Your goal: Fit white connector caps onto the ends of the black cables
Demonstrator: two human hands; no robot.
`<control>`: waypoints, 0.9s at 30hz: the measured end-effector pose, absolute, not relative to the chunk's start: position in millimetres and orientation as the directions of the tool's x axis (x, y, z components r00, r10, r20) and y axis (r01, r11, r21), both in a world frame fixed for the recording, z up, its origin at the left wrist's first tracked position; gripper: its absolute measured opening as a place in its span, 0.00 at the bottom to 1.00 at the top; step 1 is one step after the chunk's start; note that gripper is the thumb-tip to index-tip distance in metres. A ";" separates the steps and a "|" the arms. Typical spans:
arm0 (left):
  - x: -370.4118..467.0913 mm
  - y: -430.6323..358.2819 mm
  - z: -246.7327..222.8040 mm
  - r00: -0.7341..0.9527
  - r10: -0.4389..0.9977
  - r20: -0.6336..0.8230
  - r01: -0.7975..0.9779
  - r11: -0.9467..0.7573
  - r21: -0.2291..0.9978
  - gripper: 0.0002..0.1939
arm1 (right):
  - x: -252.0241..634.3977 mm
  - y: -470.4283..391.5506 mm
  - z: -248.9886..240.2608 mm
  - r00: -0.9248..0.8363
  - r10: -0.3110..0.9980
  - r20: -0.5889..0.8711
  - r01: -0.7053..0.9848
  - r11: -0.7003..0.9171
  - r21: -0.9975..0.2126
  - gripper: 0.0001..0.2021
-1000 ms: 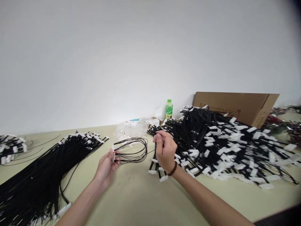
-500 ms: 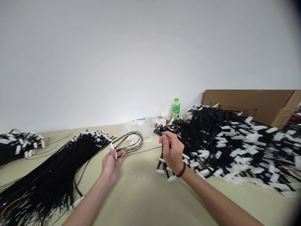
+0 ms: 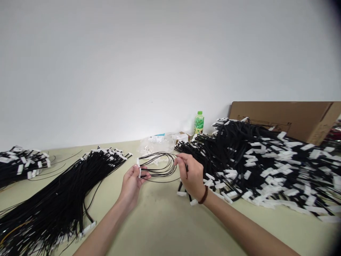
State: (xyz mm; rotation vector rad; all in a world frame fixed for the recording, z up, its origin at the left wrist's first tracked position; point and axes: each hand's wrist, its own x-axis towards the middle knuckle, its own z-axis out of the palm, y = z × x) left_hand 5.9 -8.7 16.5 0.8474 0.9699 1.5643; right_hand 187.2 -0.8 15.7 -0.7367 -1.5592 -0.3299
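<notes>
My left hand (image 3: 134, 180) is closed on a white connector (image 3: 139, 168) with thin black wires looping out of it to the right. Those looped wires (image 3: 165, 170) hang above the table between my two hands. My right hand (image 3: 191, 174), with a dark band at its wrist, pinches at the right side of the loop; a single wire runs low across to it. Which wires sit between the right fingertips is partly hidden.
Long black wires with white connectors lie in a bundle (image 3: 64, 192) at left, and another pile (image 3: 16, 163) is farther left. A large heap of wired connectors (image 3: 261, 163) fills the right. Behind stand a plastic bag (image 3: 157, 144), a green-capped bottle (image 3: 199, 122) and a cardboard box (image 3: 282, 117).
My left hand has moved right with the connector, and the right hand slightly left and down. The wire loop now reaches the right fingers, and the wire that was taut between the hands sags.
</notes>
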 end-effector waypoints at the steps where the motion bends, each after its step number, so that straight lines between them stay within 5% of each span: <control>1: 7.1 -9.6 16.4 -0.166 0.984 0.060 -0.399 -0.123 0.908 0.11 | 184.8 -2.2 14.1 -0.016 0.269 0.963 0.616 0.761 -0.202 0.06; 8: 15.7 -17.6 16.3 0.007 0.988 0.156 -0.342 -0.144 0.929 0.16 | 171.6 -11.8 4.4 -0.306 0.269 0.913 0.622 0.783 -0.022 0.08; 27: 22.7 -23.7 9.4 0.133 0.976 0.171 -0.327 -0.119 0.937 0.14 | 168.3 -18.6 6.9 -0.316 0.175 0.932 0.625 0.778 0.066 0.10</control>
